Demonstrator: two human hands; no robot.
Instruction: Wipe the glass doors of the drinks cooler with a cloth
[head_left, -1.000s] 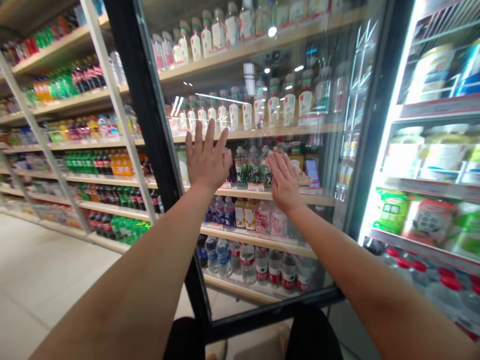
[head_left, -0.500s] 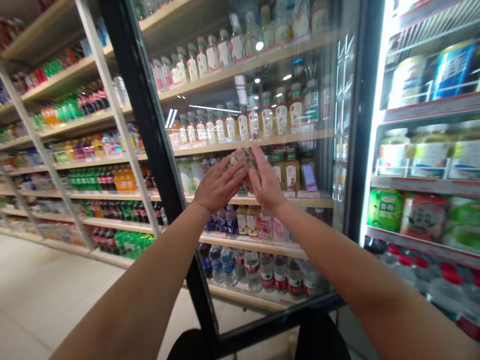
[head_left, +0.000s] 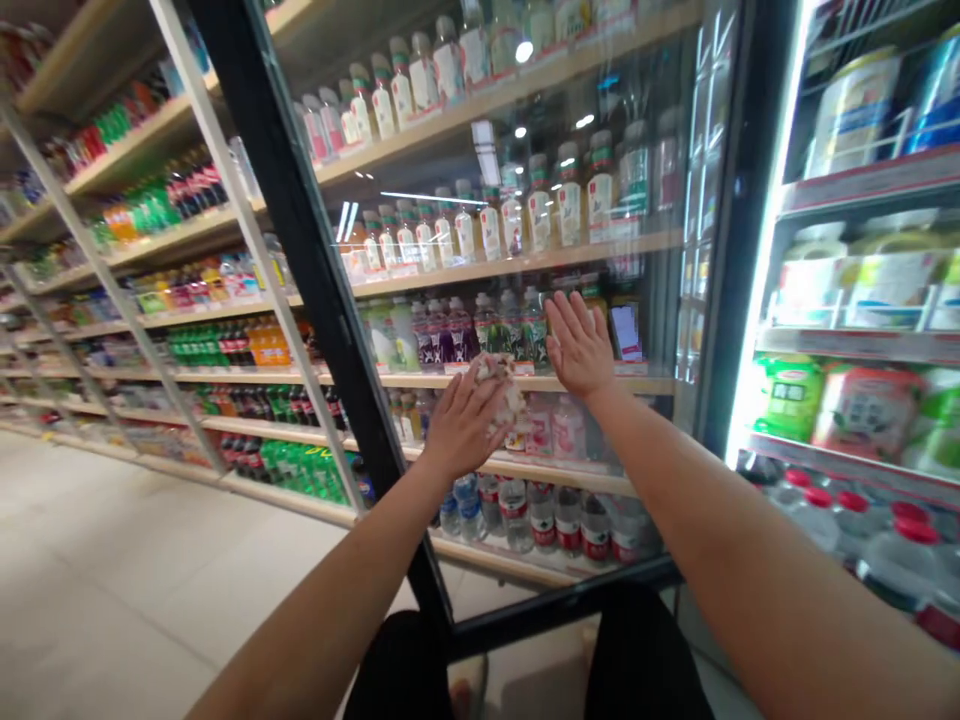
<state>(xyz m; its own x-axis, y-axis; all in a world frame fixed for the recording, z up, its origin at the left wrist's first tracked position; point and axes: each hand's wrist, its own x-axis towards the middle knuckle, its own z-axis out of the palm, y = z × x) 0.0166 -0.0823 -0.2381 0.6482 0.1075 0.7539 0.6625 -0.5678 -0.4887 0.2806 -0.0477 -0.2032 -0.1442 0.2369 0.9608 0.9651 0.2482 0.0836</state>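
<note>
My left hand (head_left: 465, 425) presses a crumpled, pale patterned cloth (head_left: 510, 395) against the glass door (head_left: 600, 420) of a fridge. Its fingers lie over the cloth, which bunches out past the fingertips on the right. My right hand (head_left: 581, 345) is up and to the right of the cloth, fingers stretched out and palm toward the same glass, with nothing in it. Whether its whole palm touches the pane I cannot tell. Behind the glass, rows of bottles show through along with light reflections.
A black door frame (head_left: 300, 240) edges the glass and stands ajar. To the right is the lit fridge interior with jars, pouches (head_left: 862, 405) and red-capped bottles (head_left: 907, 550). Drink shelves (head_left: 262, 428) run along the left above a pale tiled floor (head_left: 135, 540). My knees are below the door.
My hands have come apart. The left moved down with the cloth, while the right moved to the right, off the cloth, and lies spread out. The view has shifted slightly.
</note>
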